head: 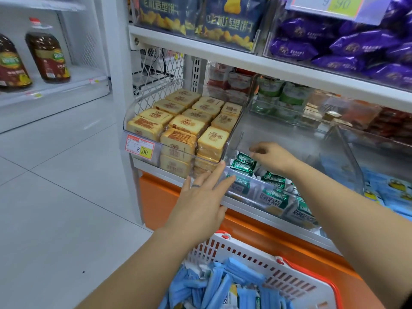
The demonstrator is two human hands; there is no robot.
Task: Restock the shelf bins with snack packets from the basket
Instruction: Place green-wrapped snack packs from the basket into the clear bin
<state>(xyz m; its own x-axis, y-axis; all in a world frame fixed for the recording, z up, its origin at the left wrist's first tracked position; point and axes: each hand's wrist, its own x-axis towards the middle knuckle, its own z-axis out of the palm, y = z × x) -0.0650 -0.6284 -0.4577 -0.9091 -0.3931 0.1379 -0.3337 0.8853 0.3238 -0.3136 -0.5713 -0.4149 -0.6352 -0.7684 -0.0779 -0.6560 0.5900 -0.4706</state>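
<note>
Basket (256,257): white, below shelf; blue snack packets (223,284) heaped, long axes mostly toward shelf.
Left hand (200,197): flat, empty, fingertips against clear bin (249,189) front.
Right hand (273,157): inside bin, fingers curled over green packets (244,163); hold unclear.

white shelf (153,168), left clear bin (138,103) full of yellow biscuit packs (187,124), right clear bin (278,132) holding green packets (244,162)

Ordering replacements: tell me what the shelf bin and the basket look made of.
Shelf bin: clear glossy plastic, probably acrylic; green packets show through its front wall. Basket: white moulded plastic, fairly matte, with rows of slots and an orange-red rim.
</note>
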